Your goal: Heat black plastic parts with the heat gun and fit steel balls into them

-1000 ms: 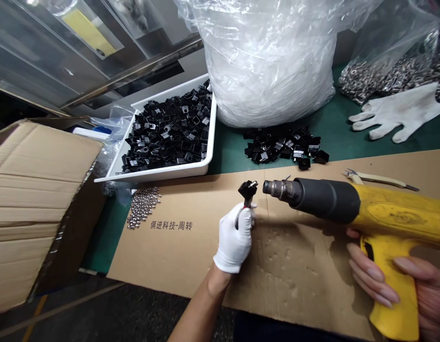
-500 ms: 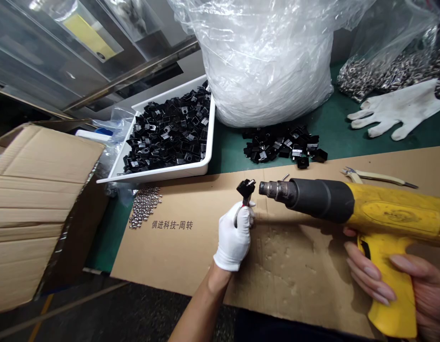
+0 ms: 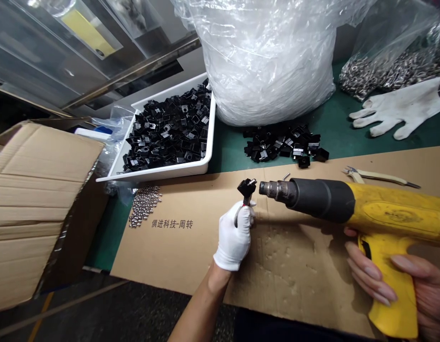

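Head view: black part (image 3: 247,188) above hand (image 3: 235,236)

1. The cardboard sheet (image 3: 191,256) carries black printed Chinese text: "俱进科技-周转".
2. The heat gun (image 3: 348,204) has an oval mark on its yellow body, too worn to read.

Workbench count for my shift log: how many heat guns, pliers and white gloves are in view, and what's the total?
Heat guns: 1
Pliers: 1
White gloves: 2, one on the left hand, one lying flat
Total: 4
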The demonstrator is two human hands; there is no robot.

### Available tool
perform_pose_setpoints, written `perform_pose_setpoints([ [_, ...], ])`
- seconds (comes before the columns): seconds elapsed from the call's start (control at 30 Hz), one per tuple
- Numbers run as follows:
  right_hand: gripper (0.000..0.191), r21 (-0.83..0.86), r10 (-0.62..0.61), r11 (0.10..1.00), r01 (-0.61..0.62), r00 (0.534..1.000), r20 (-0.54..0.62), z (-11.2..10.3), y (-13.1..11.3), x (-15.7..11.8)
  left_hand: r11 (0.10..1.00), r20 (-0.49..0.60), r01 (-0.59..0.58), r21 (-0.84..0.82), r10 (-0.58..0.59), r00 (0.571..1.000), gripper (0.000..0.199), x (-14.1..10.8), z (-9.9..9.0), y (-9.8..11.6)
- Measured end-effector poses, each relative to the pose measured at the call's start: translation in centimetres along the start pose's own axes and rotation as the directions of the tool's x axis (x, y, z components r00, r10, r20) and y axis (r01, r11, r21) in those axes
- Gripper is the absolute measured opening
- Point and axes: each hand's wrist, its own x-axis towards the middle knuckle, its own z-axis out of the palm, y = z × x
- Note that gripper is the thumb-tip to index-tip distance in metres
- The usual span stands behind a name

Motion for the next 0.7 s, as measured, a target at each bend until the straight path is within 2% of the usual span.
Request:
perform_pose_setpoints([
  [0.7, 0.047, 0.085, 0.029, 0.996, -0.031, 0.999, 0.033, -0.56, 0.10, -0.15, 0.994, 0.026, -0.028, 0.102, 0.025, 0.999, 0.053, -0.06, -0.19, -0.04],
])
